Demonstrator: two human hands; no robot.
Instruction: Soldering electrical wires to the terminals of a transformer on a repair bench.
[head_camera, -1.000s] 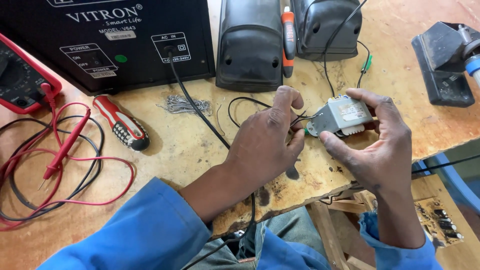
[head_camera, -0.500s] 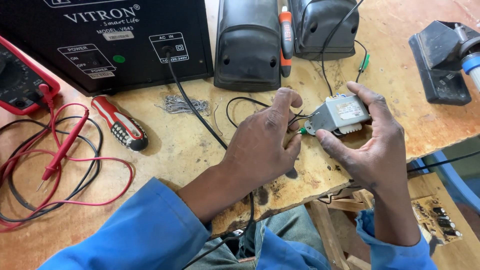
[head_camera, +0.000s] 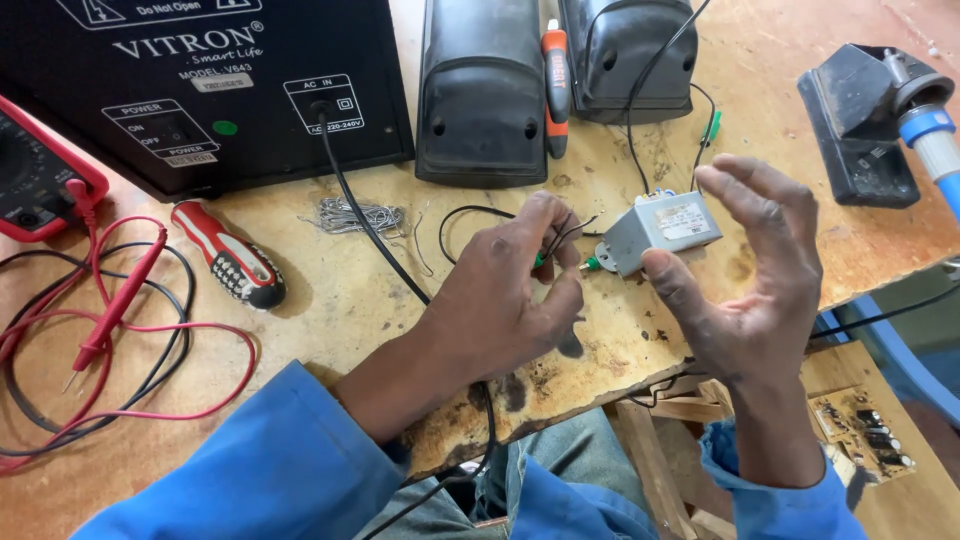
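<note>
The right hand (head_camera: 755, 285) has let go: its grip is now wide open beside the small grey box (head_camera: 662, 228) on the table (head_camera: 330, 300). The left hand (head_camera: 510, 290) still pinches thin wires (head_camera: 560, 235) just left of the box.

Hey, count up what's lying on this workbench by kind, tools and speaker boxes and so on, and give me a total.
Speaker boxes: 3, one big black box, two small black speakers
Screwdrivers: 2, red-handled, orange-handled
Multimeter: 1, red
Small grey transformer: 1, between the left hand and right hand
Soldering tool stand: 1
Total: 8
</note>
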